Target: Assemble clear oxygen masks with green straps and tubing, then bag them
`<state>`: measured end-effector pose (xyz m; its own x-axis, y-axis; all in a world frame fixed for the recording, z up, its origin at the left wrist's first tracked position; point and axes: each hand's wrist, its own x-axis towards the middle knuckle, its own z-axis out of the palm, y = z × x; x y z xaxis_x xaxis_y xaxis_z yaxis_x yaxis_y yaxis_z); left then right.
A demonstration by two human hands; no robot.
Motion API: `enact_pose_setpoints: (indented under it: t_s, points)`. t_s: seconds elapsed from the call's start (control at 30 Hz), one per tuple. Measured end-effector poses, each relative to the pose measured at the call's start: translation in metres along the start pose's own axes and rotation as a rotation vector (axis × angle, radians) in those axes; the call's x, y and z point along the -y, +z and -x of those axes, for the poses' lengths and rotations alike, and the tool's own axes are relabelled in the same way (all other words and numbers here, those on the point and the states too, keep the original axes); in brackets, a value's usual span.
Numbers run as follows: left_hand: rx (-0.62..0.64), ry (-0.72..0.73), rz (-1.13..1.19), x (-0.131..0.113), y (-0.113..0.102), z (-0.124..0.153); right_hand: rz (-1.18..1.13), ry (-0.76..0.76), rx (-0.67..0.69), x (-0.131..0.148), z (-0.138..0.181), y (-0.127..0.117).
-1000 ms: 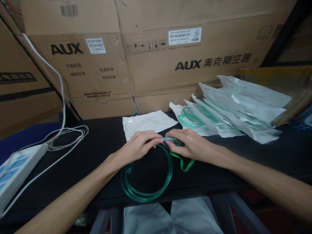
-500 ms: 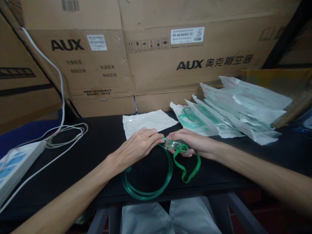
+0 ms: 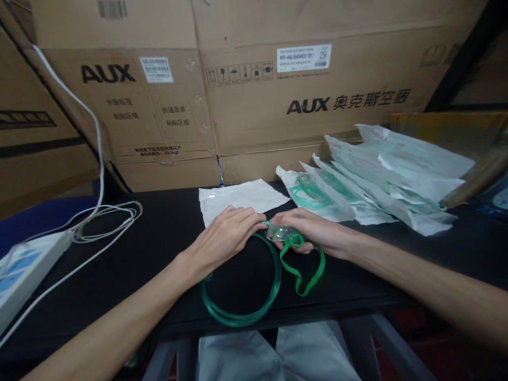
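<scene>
My left hand (image 3: 234,231) is closed on the end of a coiled green oxygen tube (image 3: 238,319), whose loops hang down over the table's front part. Close beside it, my right hand (image 3: 304,226) grips a clear oxygen mask (image 3: 281,233), partly hidden by the fingers. From the mask dangles a green elastic strap (image 3: 305,290). The fingertips of both hands nearly meet where tube and mask come together; the joint itself is too small to make out. Behind my left hand lies a flat white pouch (image 3: 244,197).
Several sealed pouches with green tubing (image 3: 381,177) are fanned out at the back right. A white power strip (image 3: 34,264) and a looped white cable (image 3: 115,222) lie on the left of the black table (image 3: 159,296). Large cardboard boxes (image 3: 254,116) stand along the back.
Both hands stay together in almost the same spot. The mask has turned slightly in my right hand, and the tube loops and strap have shifted a little.
</scene>
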<state>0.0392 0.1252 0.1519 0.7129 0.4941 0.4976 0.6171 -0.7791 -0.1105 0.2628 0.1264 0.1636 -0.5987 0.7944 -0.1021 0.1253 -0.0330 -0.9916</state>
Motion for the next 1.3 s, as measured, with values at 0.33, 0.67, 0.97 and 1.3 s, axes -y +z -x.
enact_pose_setpoints:
  t_s: [0.33, 0.67, 0.97, 1.3]
  points:
    - [-0.044, -0.034, 0.098, -0.004, 0.000, 0.003, 0.581, -0.285, -0.095, 0.000, 0.003, -0.001]
    - [0.130, -0.095, 0.315, 0.003, -0.014, 0.000, 1.030, -0.565, -0.176, -0.010, -0.002, 0.002]
    - [0.409, -0.291, 0.238, 0.015, -0.035, 0.004, 0.685, -0.250, -0.102, 0.005, 0.003, -0.006]
    - [0.538, -0.292, 0.064, 0.014, -0.031, -0.020, 0.582, -0.160, -0.131, -0.001, -0.005, -0.016]
